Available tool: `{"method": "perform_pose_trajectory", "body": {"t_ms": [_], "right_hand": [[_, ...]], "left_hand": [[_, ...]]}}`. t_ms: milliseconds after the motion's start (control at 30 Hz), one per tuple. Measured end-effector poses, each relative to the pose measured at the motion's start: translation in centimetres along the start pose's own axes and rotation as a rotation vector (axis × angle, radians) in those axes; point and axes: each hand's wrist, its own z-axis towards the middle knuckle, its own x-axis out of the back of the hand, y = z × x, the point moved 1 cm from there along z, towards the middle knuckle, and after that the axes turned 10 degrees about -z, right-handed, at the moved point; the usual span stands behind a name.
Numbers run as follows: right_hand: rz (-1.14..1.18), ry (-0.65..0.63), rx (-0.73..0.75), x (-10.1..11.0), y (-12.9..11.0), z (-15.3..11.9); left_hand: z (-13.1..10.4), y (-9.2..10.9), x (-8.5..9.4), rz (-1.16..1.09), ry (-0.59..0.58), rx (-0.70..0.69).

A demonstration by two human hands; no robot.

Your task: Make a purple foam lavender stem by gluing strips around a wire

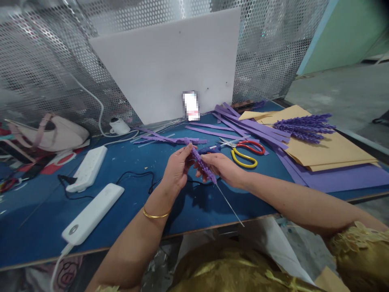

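Observation:
Near the middle of the view, a purple flower spike (204,165) slants down to the right, with a thin bare wire (230,206) extending from its lower end. My left hand (179,164) pinches the spike's upper end between thumb and fingers. My right hand (223,167) has its fingers closed round the lower part of the spike. Just behind my hands lies a dark blue tool (211,149), partly hidden. Scissors with red and yellow handles (244,163) rest on the blue table (203,213) to the right of it.
Purple strips (252,125) lie at the back. Finished-looking purple spikes (305,126) rest on tan sheets (331,152) at right. At left are a white power strip (91,166), a white box (92,213), cables and a pink bag (65,132). A phone (191,106) leans against a white board (170,67).

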Motion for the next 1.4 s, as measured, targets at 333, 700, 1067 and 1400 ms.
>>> {"method": "perform_pose_trajectory", "body": {"t_ms": [333, 700, 1067, 1400], "right_hand": [[0.011, 0.076, -0.011, 0.30, 0.50, 0.14], [-0.009, 0.077, 0.013, 0.51, 0.63, 0.32], [0.012, 0.062, -0.036, 0.48, 0.47, 0.38], [0.028, 0.117, -0.007, 0.45, 0.29, 0.25]], "left_hand": [[-0.32, -0.35, -0.34, 0.100, 0.023, -0.005], [-0.17, -0.39, -0.06, 0.073, -0.020, 0.019], [-0.20, 0.14, -0.22, 0.058, 0.043, 0.005], [-0.45, -0.15, -0.35, 0.119, -0.013, 0.073]]}}
